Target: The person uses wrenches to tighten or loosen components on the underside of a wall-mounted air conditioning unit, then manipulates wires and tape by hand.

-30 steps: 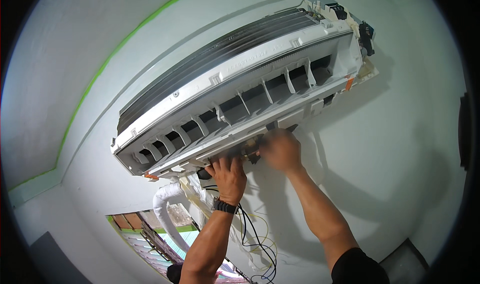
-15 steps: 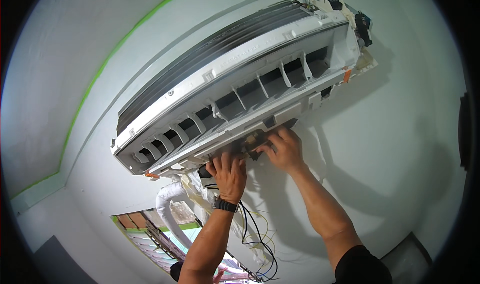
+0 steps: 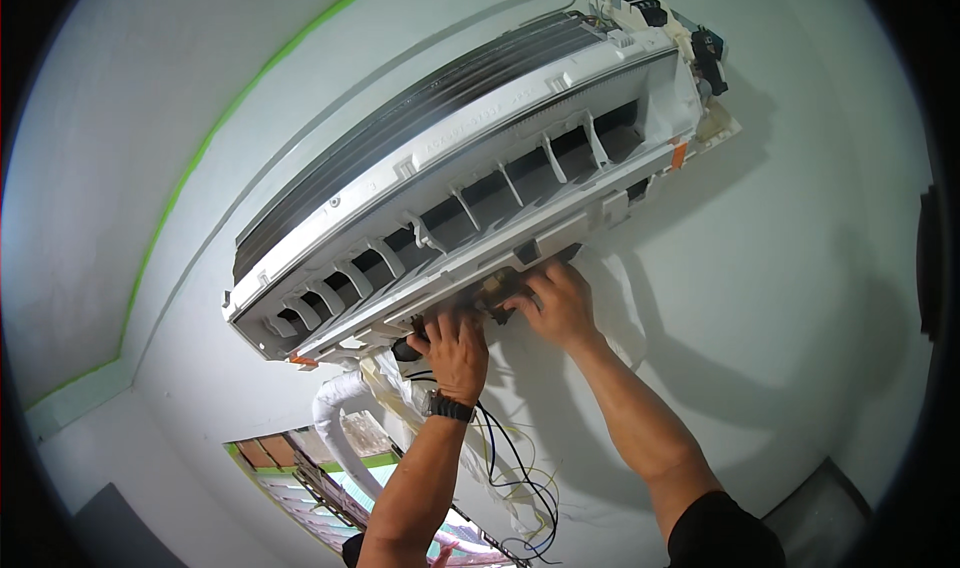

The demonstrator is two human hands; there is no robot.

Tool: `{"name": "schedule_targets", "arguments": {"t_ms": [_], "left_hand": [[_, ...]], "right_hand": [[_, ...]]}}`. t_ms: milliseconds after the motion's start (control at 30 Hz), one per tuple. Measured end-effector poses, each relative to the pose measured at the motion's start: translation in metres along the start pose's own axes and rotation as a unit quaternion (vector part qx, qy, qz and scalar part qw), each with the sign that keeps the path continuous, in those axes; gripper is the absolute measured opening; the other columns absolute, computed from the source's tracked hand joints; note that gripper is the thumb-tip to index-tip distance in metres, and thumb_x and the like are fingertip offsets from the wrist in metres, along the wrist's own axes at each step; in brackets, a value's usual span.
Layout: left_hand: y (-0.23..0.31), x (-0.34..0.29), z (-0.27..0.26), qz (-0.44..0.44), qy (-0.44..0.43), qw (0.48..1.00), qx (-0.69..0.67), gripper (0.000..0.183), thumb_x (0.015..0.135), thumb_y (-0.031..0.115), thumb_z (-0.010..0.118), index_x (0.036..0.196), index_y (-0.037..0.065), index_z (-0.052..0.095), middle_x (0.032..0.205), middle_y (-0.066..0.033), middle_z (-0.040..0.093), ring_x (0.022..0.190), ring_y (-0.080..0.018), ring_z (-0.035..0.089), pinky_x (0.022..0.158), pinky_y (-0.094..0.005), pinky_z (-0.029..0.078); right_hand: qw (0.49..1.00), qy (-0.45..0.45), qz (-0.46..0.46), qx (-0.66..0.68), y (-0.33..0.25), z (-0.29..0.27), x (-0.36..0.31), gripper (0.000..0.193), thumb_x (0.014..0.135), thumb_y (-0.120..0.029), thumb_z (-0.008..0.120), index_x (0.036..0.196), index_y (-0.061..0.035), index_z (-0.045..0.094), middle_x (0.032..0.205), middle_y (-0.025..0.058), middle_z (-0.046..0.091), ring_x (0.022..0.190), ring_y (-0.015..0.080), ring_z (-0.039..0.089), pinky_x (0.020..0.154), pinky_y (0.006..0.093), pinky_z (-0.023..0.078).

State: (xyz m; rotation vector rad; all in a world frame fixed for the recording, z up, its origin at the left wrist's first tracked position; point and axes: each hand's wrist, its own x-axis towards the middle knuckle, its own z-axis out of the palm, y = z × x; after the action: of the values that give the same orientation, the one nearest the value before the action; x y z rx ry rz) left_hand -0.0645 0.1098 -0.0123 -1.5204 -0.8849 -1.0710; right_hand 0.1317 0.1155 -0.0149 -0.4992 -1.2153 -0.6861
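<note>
A white wall-mounted air conditioner indoor unit [image 3: 470,168], its front cover off, hangs tilted across the upper middle of the view. Under its lower edge, my left hand [image 3: 457,353] curls its fingers up around a black foam-covered pipe [image 3: 405,350]. To the right, my right hand [image 3: 556,306] has thumb and fingers closed on dark pipe insulation [image 3: 499,315]. Between the hands a brass-coloured fitting [image 3: 492,286] shows in the shadowed gap. The fingertips of both hands are partly hidden by the unit's underside.
Below the left hand hang a white-wrapped pipe bundle [image 3: 335,408] and loose black cables [image 3: 545,503] with thin yellow-green wires. A window opening [image 3: 350,478] with louvres lies lower left. Green tape [image 3: 190,163] edges the ceiling. A wired control part [image 3: 708,60] sticks out at the unit's right end.
The view has shifted a little, so the unit sits slightly further left. My right hand has come slightly closer to the left, and both stay under the unit's lower edge.
</note>
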Motion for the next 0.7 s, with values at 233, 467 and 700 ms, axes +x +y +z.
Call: {"name": "schedule_targets", "arguments": {"t_ms": [233,467,700], "left_hand": [[-0.003,0.003,-0.012,0.071,0.017,0.997,0.005,0.042,0.075,0.018,0.077,0.116,0.013,0.069,0.145,-0.0068,0.052,0.128,-0.0318,0.048,0.102,-0.0528,0.028],[0.000,0.000,0.001,-0.016,0.013,1.000,-0.020,0.034,0.074,0.015,0.077,0.106,0.013,0.068,0.142,-0.0087,0.053,0.128,-0.0320,0.047,0.101,-0.0541,0.028],[-0.007,0.002,-0.006,0.051,0.018,0.998,-0.020,0.033,0.075,0.014,0.076,0.106,0.011,0.067,0.139,-0.0109,0.054,0.126,-0.0336,0.047,0.101,-0.0540,0.028]], "right_hand": [[0.999,-0.030,0.025,-0.005,0.000,-0.001,-0.004,0.029,0.078,-0.037,0.081,0.091,-0.0133,0.070,0.101,0.0059,0.062,0.081,0.0315,0.062,0.072,0.0444,0.050],[1.000,-0.004,0.012,-0.003,-0.005,0.002,-0.001,0.029,0.077,-0.035,0.082,0.092,-0.0132,0.071,0.100,0.0058,0.063,0.080,0.0316,0.061,0.070,0.0436,0.049],[0.999,0.021,-0.011,-0.025,0.003,0.007,-0.001,0.031,0.075,-0.035,0.083,0.093,-0.0120,0.071,0.109,0.0075,0.065,0.085,0.0319,0.063,0.073,0.0445,0.050]]}}
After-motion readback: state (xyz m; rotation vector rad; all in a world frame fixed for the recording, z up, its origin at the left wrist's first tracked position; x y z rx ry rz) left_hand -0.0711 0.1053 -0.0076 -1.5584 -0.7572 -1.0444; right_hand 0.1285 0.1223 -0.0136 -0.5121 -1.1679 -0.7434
